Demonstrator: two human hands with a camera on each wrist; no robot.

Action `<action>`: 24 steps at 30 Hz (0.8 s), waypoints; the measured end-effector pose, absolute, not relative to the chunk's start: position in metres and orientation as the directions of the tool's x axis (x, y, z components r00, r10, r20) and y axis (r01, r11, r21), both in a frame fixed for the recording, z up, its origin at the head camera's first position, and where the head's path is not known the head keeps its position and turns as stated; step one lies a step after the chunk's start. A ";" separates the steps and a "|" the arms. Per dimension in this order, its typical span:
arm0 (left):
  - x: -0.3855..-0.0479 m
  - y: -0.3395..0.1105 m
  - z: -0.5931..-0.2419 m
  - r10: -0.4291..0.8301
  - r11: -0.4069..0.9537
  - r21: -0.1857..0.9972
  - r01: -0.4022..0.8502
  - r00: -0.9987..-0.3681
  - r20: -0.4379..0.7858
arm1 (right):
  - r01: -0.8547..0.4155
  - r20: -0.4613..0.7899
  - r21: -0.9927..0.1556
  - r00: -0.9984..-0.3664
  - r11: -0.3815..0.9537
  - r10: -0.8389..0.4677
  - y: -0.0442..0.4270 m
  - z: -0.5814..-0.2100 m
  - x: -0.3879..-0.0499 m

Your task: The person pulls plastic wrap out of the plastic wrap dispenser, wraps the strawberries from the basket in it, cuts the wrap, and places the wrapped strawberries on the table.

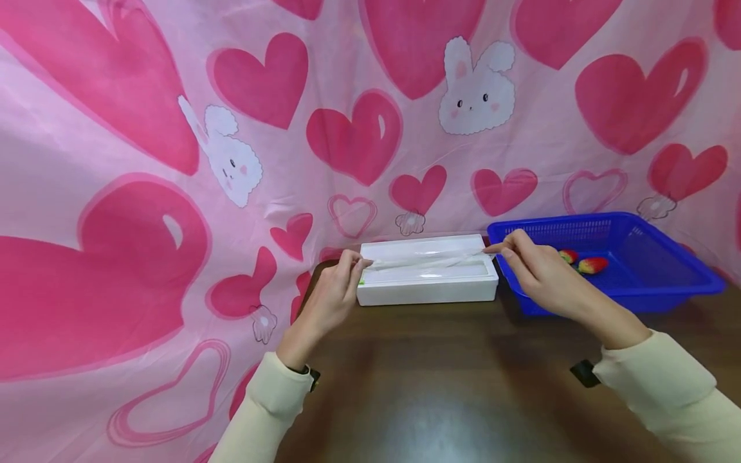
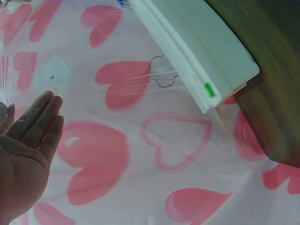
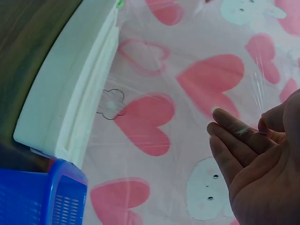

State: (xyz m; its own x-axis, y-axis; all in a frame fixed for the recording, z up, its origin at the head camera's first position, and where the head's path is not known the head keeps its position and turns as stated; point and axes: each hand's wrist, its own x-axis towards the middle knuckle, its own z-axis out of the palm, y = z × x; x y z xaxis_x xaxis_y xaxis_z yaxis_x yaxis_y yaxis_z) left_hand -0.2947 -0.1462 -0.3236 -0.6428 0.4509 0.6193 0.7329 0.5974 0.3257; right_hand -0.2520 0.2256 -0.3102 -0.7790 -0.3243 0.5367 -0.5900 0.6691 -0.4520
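Observation:
A long white cling film box [image 1: 427, 294] lies on the dark table, with a green tab [image 2: 209, 90] at its left end. Clear cling film [image 1: 425, 262] stretches between both hands above the box. My left hand [image 1: 338, 283] pinches the film's left corner between thumb and index finger. At the other corner, my right hand [image 1: 541, 273] pinches the film near the box's right end. In the right wrist view, creased film [image 3: 258, 93] gathers at the thumb of the right hand [image 3: 258, 159], whose other fingers extend. The left wrist view shows the left hand [image 2: 26, 154] similarly.
A blue plastic basket [image 1: 648, 257] stands right of the box, with two red strawberries [image 1: 593, 265] inside. A pink cloth [image 1: 434, 148] printed with hearts and rabbits hangs behind and to the left. Brown table surface [image 1: 434, 373] extends in front of the box.

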 end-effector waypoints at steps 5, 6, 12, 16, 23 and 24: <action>-0.278 -0.150 -0.320 0.450 0.603 0.320 0.731 -0.642 0.620 | -0.599 0.524 -0.455 -0.778 0.659 -0.346 0.228 -0.308 -0.236; -0.274 -0.150 -0.320 0.452 0.603 0.321 0.730 -0.644 0.617 | -0.602 0.523 -0.450 -0.776 0.659 -0.353 0.228 -0.307 -0.232; -0.250 -0.154 -0.324 0.468 0.607 0.307 0.733 -0.642 0.607 | -0.614 0.517 -0.417 -0.766 0.670 -0.381 0.232 -0.310 -0.210; -0.230 -0.156 -0.332 0.478 0.624 0.277 0.730 -0.638 0.604 | -0.633 0.540 -0.367 -0.742 0.682 -0.398 0.235 -0.317 -0.193; -0.201 -0.161 -0.353 0.513 0.621 0.179 0.763 -0.569 0.642 | -0.713 0.611 -0.270 -0.646 0.647 -0.457 0.237 -0.341 -0.168; -0.197 -0.162 -0.357 0.521 0.618 0.165 0.768 -0.558 0.646 | -0.728 0.623 -0.256 -0.627 0.636 -0.467 0.237 -0.346 -0.164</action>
